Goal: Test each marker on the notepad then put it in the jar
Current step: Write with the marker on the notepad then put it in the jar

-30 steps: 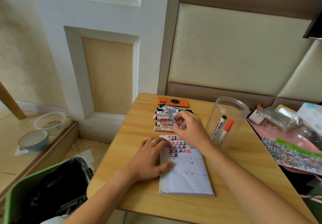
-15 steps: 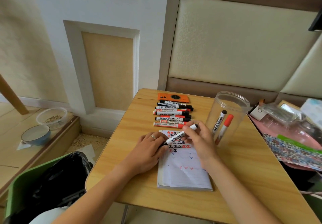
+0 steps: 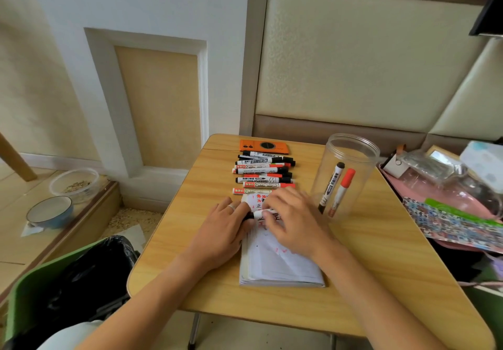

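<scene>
A white notepad (image 3: pixel 283 265) with red and black test marks lies in the middle of the wooden table (image 3: pixel 381 262). Over its top edge both hands hold one white marker (image 3: pixel 262 212) with a black cap. My left hand (image 3: pixel 221 230) pinches the black cap end. My right hand (image 3: pixel 295 220) grips the barrel and hides most of it. A row of several markers (image 3: pixel 262 172) lies beyond the pad. A clear plastic jar (image 3: pixel 347 175) stands to the right with a black-capped and a red-capped marker inside.
An orange phone (image 3: pixel 264 146) lies at the table's far edge. Clutter of bags and a patterned sheet (image 3: pixel 451 219) crowds the right side. A green bin with a black liner (image 3: pixel 81 273) stands at the left, with bowls (image 3: pixel 50 211) on the floor.
My right hand picked a marker from the row and brought it down over the notepad. My left hand left the pad and took hold of the cap end.
</scene>
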The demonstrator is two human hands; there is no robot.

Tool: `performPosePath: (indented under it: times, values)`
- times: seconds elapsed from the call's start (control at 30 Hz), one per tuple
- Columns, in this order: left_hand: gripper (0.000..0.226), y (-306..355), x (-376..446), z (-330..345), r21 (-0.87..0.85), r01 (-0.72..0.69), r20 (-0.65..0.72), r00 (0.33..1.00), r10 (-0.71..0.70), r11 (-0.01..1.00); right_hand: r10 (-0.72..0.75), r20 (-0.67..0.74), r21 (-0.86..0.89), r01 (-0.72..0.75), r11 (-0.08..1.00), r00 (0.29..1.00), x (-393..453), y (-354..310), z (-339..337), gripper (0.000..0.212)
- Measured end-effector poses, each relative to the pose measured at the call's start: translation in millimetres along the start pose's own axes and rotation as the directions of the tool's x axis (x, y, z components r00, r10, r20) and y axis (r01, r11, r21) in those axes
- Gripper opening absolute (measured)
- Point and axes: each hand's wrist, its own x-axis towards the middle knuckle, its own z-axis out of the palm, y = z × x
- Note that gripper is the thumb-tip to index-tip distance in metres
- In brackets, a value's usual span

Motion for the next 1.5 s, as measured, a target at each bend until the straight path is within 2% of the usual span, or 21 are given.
performPosePath:
  times: [0.1, 0.17, 0.3, 0.47, 0.63, 0.87, 1.17, 1.27, 1.37, 1.43, 1.5]
  values:
    - [0.038, 2.2, -0.5, -3.9, -0.081, -0.048, 0.036, 0.998, 0.051, 0.996, -0.066, 0.065, -0.005, 0.066, 0.998, 0.996, -1.2, -13.6, 7.8, 0.016]
    - [0.042, 1.9, -0.4, -6.5, -0.158, -0.059, 0.024, 0.998, 0.063, 0.986, -0.070, 0.060, 0.012, 0.070, 0.997, 0.996, -2.6, -19.1, 9.5, 0.013]
    - [0.048, -1.5, -2.4, -6.6, -0.296, 0.000, 0.008, 1.000, 0.003, 0.955, -0.066, 0.056, 0.017, 0.065, 0.998, 0.996, -5.9, -23.4, 10.9, 0.022]
    - [0.052, -4.0, -1.8, -1.5, -0.279, 0.005, -0.006, 1.000, -0.007, 0.960, -0.020, 0.035, -0.030, 0.022, 0.999, 0.999, -11.2, -27.0, 18.8, 0.027]
    - [0.055, -2.0, -1.4, -3.1, -0.279, -0.028, -0.018, 1.000, 0.024, 0.960, 0.026, 0.171, 0.040, -0.033, 0.999, 0.985, -8.1, -26.5, 12.5, 0.032]
    - [0.054, -2.7, -0.3, -4.3, -0.263, -0.061, -0.050, 0.998, 0.049, 0.963, 0.056, 0.291, 0.008, -0.061, 0.998, 0.955, -1.6, -29.3, 5.0, 0.027]
    - [0.038, 1.7, 0.1, -8.2, -0.197, -0.065, -0.018, 0.998, 0.062, 0.978, 0.085, 0.315, 0.009, -0.093, 0.996, 0.945, -3.9, -23.8, -1.1, 0.032]
    - [0.034, -0.2, 0.4, -5.5, -0.170, -0.034, -0.076, 0.997, 0.021, 0.985, 0.150, 0.328, 0.037, -0.172, 0.984, 0.933, -3.1, -24.6, -4.5, 0.024]
    - [0.029, -5.1, 1.4, -4.8, -0.191, 0.106, -0.117, 0.985, -0.130, 0.976, 0.288, 0.366, 0.144, -0.359, 0.922, 0.885, -1.4, -21.8, -6.6, 0.016]
    - [0.019, -7.4, 0.5, -5.2, -0.217, 0.173, -0.095, 0.976, -0.197, 0.961, 0.383, 0.371, 0.291, -0.498, 0.817, 0.846, 1.1, -18.8, -7.9, 0.019]
    - [0.016, -7.3, -0.7, -5.6, -0.245, 0.156, -0.037, 0.985, -0.170, 0.957, 0.471, 0.397, 0.428, -0.613, 0.664, 0.787, 3.2, -17.6, -7.9, 0.025]
